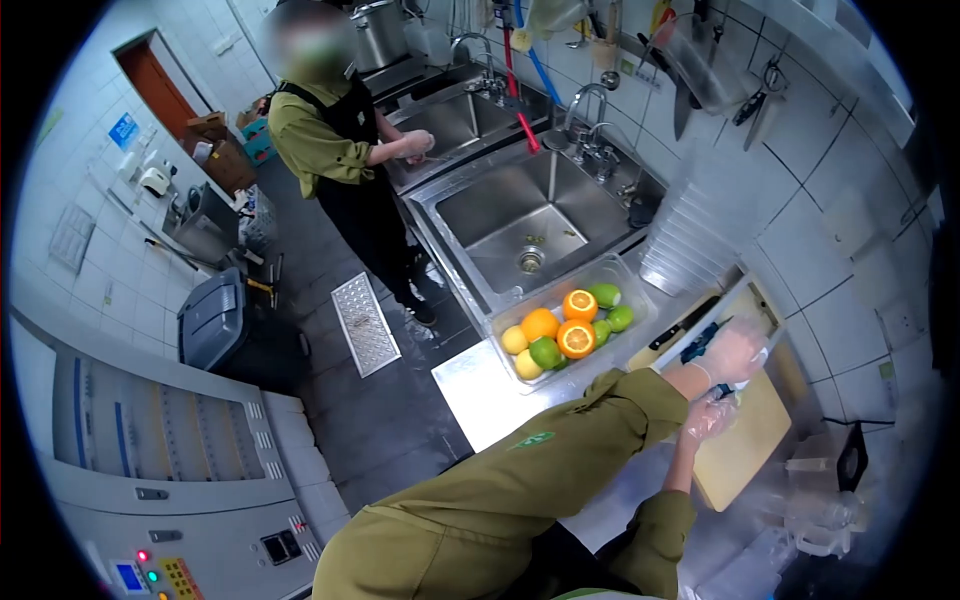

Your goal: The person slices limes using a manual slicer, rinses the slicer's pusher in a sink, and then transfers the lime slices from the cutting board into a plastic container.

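Both my hands wear clear plastic gloves and meet above the upper part of a pale cutting board. My left hand is closed around something dark and white that I cannot make out. Just below it, my right hand touches the same small item, its fingers bent. A black-handled knife lies beyond the board, next to a dark blue-green object. A clear tub to the left holds halved oranges, limes and yellow fruit.
Steel sinks lie beyond the tub, with stacked clear containers to their right. A co-worker stands at the far sink. Clear jugs are at the lower right. Knives hang on the wall.
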Tool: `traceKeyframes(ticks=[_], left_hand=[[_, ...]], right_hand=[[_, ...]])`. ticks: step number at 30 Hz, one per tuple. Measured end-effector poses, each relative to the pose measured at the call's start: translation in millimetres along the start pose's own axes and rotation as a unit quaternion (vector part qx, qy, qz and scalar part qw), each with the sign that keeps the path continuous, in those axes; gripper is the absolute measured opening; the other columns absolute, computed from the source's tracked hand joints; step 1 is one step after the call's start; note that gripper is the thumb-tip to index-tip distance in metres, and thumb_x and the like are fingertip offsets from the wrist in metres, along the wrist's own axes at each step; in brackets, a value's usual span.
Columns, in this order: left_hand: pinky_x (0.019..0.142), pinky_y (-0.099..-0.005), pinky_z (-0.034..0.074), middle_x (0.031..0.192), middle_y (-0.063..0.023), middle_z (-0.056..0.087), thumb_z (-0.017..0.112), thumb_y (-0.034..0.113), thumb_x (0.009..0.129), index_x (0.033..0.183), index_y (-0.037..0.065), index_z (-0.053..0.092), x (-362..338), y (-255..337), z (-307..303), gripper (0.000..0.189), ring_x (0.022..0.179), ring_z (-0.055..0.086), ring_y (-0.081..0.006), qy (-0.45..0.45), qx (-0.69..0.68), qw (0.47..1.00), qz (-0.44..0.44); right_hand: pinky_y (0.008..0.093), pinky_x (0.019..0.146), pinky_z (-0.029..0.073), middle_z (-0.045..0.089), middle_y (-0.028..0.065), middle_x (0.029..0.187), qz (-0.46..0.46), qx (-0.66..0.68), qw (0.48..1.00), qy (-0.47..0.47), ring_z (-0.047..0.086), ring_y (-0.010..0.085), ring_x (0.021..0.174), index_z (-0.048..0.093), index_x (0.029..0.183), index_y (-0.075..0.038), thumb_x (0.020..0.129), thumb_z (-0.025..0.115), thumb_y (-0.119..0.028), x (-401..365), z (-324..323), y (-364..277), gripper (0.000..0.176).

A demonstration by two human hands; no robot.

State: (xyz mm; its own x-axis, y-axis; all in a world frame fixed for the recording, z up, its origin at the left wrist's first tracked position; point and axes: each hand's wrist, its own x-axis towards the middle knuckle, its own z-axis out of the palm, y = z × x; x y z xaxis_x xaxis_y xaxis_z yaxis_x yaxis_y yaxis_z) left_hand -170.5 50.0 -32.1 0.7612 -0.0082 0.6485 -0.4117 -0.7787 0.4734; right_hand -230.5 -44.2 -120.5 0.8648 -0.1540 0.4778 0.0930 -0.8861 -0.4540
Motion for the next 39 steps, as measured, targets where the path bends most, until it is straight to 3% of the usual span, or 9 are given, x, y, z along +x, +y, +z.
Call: traceKeyframes(ticks=[2,4,10,13,16,19,22,25,39], left_hand=[[0.100,-0.0456,0.035,0.098,-0.0157,0.061,0.057,0.025,0.078,0.093,0.003,0.064,5,2,-10,0.028,0.107,0.053,-0.0326,-0.048,-0.010,0.999,-0.011],[0.100,-0.0456,0.034,0.098,-0.0159,0.060,0.057,0.026,0.078,0.094,0.003,0.063,4,2,-10,0.029,0.108,0.052,-0.0323,-0.076,-0.012,0.997,-0.012],[0.102,-0.0455,0.033,0.097,-0.0152,0.059,0.057,0.026,0.078,0.092,0.003,0.062,-1,-3,9,0.027,0.108,0.051,-0.0309,-0.001,0.017,1.000,0.015],[0.102,-0.0447,0.034,0.095,-0.0147,0.059,0.058,0.026,0.077,0.090,0.003,0.062,0,-3,6,0.026,0.106,0.052,-0.0305,-0.015,0.006,1.000,0.006],[0.099,-0.0431,0.036,0.092,-0.0140,0.060,0.058,0.026,0.076,0.087,0.004,0.061,0,-5,9,0.025,0.102,0.053,-0.0302,-0.006,0.012,1.000,0.007],[0.096,-0.0416,0.038,0.093,-0.0136,0.060,0.059,0.026,0.075,0.087,0.004,0.062,0,-5,15,0.025,0.103,0.053,-0.0297,0.002,0.029,1.000,0.010],[0.096,-0.0405,0.038,0.094,-0.0133,0.059,0.059,0.026,0.075,0.088,0.004,0.062,-2,-4,12,0.026,0.104,0.053,-0.0292,0.020,0.028,0.999,0.022],[0.094,-0.0398,0.039,0.092,-0.0125,0.059,0.059,0.026,0.075,0.090,0.005,0.062,-3,-3,13,0.026,0.101,0.053,-0.0281,0.012,0.026,0.999,0.018],[0.081,-0.0388,0.044,0.084,-0.0124,0.057,0.059,0.021,0.072,0.080,0.006,0.061,1,0,1,0.018,0.087,0.055,-0.0290,0.021,-0.006,1.000,0.016]], right_hand=[[0.0492,0.078,0.043,0.060,0.0263,0.087,-0.035,-0.067,0.994,0.079,0.056,0.0436,0.087,0.058,0.092,0.007,0.078,0.054,-0.017,-7,27,12,0.027],[0.0488,0.082,0.042,0.058,0.0261,0.093,-0.004,-0.042,0.998,0.036,0.054,0.0427,0.091,0.055,0.099,0.007,0.076,0.055,-0.017,-6,8,-5,0.033],[0.0460,0.094,0.038,0.054,0.0244,0.114,-0.054,-0.016,0.994,0.090,0.051,0.0413,0.104,0.051,0.117,0.006,0.076,0.052,-0.012,-11,12,11,0.045],[0.0440,0.092,0.041,0.058,0.0271,0.109,0.000,0.019,0.999,0.029,0.053,0.0412,0.103,0.052,0.117,0.009,0.077,0.058,-0.013,-13,-3,6,0.046],[0.0429,0.094,0.039,0.051,0.0248,0.126,0.080,0.056,0.995,-0.001,0.052,0.0400,0.110,0.046,0.127,0.005,0.079,0.052,-0.009,-29,10,24,0.049],[0.0425,0.090,0.041,0.056,0.0265,0.118,0.204,0.113,0.965,-0.120,0.055,0.0391,0.104,0.045,0.128,0.003,0.082,0.054,-0.011,-24,2,28,0.049],[0.0431,0.086,0.043,0.061,0.0280,0.104,0.179,0.135,0.969,-0.099,0.058,0.0411,0.095,0.052,0.118,0.007,0.085,0.059,-0.024,-26,-3,26,0.046],[0.0433,0.082,0.043,0.061,0.0256,0.103,0.173,0.124,0.972,-0.104,0.058,0.0406,0.092,0.047,0.125,0.003,0.086,0.055,-0.015,-27,5,37,0.044],[0.0424,0.076,0.045,0.063,0.0213,0.089,0.185,0.150,0.966,-0.097,0.060,0.0365,0.083,0.054,0.116,0.001,0.088,0.056,-0.022,-31,6,41,0.037]])
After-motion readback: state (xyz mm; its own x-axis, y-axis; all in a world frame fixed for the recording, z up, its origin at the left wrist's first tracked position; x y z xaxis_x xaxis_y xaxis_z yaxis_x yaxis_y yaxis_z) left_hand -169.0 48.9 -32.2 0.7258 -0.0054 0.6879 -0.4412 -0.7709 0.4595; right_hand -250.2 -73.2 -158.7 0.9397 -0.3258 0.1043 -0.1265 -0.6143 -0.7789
